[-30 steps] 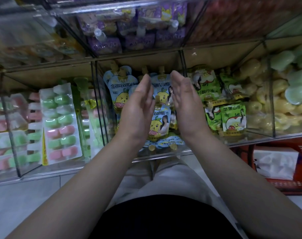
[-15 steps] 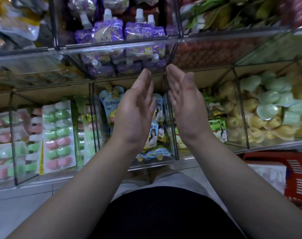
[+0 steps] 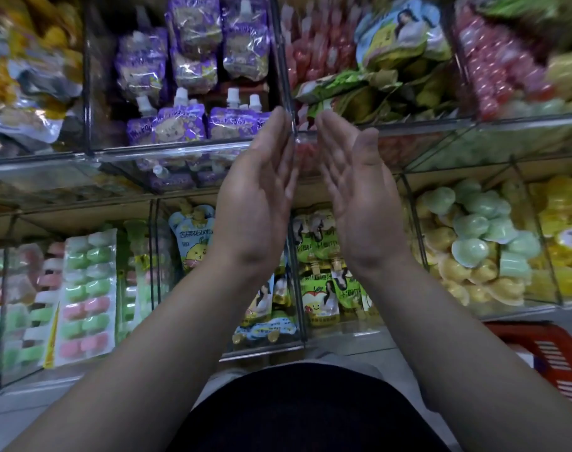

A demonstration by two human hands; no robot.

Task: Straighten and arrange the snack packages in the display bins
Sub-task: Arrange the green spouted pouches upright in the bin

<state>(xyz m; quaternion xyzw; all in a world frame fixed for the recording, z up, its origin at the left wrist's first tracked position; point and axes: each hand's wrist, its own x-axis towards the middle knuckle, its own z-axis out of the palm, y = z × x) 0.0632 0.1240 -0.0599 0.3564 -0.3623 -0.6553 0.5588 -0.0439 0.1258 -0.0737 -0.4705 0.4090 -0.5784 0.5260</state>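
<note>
**Purple spouted snack pouches next in line**

Purple spouted snack pouches [image 3: 180,125] stand crooked in the far-left clear bin. Left hand [image 3: 255,197] and right hand [image 3: 359,197] hover empty, fingers [image 3: 278,141] pressed together flat, palms facing. Likely between bins; next, reach in and square them.

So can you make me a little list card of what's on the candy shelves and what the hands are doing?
left hand: open, flat, holding nothing
right hand: open, palm facing the left hand, holding nothing
gap between hands: narrow, not touching
upper bin: purple spout pouches
lower middle bins: blue-and-yellow spout pouches; green apple spout pouches
lower left bin: pink and green jelly cup trays
lower right bin: green and yellow jelly cups
floor, right: red basket
</note>
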